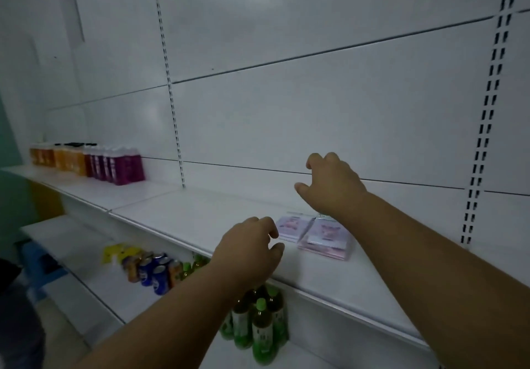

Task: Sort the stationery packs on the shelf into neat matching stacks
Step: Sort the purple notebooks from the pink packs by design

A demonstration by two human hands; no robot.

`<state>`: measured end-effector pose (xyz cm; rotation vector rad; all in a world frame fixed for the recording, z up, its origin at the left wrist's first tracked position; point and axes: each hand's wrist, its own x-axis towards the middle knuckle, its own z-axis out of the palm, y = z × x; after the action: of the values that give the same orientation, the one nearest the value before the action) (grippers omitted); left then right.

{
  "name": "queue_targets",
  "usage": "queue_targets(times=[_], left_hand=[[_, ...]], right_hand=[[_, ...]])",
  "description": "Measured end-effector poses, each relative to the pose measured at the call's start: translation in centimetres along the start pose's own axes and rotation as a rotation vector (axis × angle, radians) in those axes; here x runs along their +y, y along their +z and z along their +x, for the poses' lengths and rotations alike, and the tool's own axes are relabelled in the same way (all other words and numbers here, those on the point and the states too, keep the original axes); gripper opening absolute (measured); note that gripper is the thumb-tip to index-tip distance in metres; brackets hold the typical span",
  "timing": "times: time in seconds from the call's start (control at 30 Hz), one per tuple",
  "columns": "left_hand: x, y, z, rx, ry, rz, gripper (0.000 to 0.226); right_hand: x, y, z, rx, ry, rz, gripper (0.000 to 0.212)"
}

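Two pastel stationery packs lie side by side on the white shelf (pixel 183 219). The left pack (pixel 292 227) is lilac and flat; the right one (pixel 327 238) is a pinkish stack in clear wrap. My left hand (pixel 249 249) hovers just left of the lilac pack, fingers loosely curled and holding nothing, its fingertips close to the pack's edge. My right hand (pixel 329 182) is raised above and behind the packs, fingers relaxed and bent, empty. My right wrist hides the packs' far edge.
Orange and purple bottles (pixel 91 162) stand at the far left of the same shelf. On the lower shelf are drink cans (pixel 152 269), yellow packets (pixel 117 251) and green bottles (pixel 258 322). Slotted uprights (pixel 484 128) run up the white back panel.
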<state>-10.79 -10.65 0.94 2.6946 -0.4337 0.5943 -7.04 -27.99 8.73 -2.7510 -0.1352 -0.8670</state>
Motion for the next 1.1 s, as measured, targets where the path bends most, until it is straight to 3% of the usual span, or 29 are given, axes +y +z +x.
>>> queue_targets(times=[0.13, 0.37, 0.57, 0.77, 0.97, 1.1], left_hand=[[-2.3, 2.1, 5.2, -0.051, 0.01, 0.013, 0.037], [-4.8, 7.4, 12.5, -0.283, -0.129, 0.069, 0.091], [-5.3, 8.4, 15.8, -0.406, -0.009, -0.058, 0.052], [-7.4, 7.5, 16.2, -0.354, -0.06, -0.508, 0.013], [-9.2, 5.0, 14.6, -0.284, -0.112, -1.168, 0.005], [-10.0, 3.2, 13.6, -0.241, -0.059, -1.366, 0.008]], right_hand=[[-0.6, 2.0, 3.8, 0.027, 0.016, -0.03, 0.049], [-0.8, 4.8, 4.9, 0.011, 0.148, -0.11, 0.048], [-1.2, 5.2, 3.4, 0.001, 0.347, -0.196, 0.049], [-1.8, 6.6, 0.6, 0.008, 0.499, -0.205, 0.05], [-1.6, 8.4, -0.3, -0.069, 0.634, -0.332, 0.04], [-0.7, 9.7, -1.0, -0.288, 0.808, -0.412, 0.058]])
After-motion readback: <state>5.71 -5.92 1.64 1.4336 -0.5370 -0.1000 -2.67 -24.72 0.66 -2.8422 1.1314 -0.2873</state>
